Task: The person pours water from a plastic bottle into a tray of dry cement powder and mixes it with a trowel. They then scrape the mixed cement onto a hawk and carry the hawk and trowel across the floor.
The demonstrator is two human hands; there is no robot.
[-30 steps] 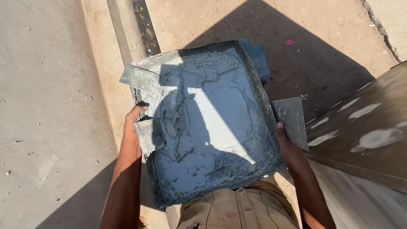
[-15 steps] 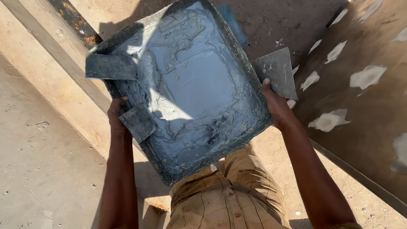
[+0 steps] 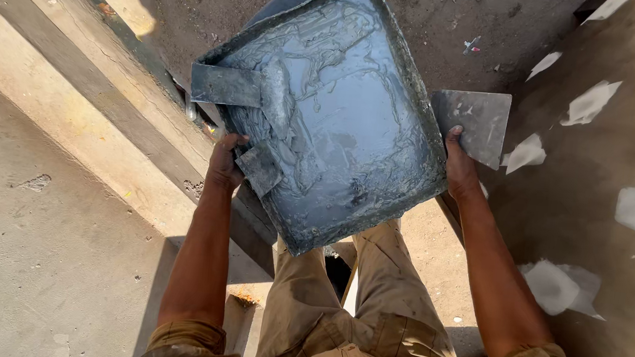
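At the tray's [image 3: 346, 204] edges, left hand [image 3: 224, 164] and right hand [image 3: 459, 168] grip.

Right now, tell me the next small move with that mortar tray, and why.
Probably level the tray before anything else. It tilts, its near corner lowest over the trouser legs, with wet grey mortar inside. The left hand and right hand grip opposite rims, the right also pinching a flat trowel blade.
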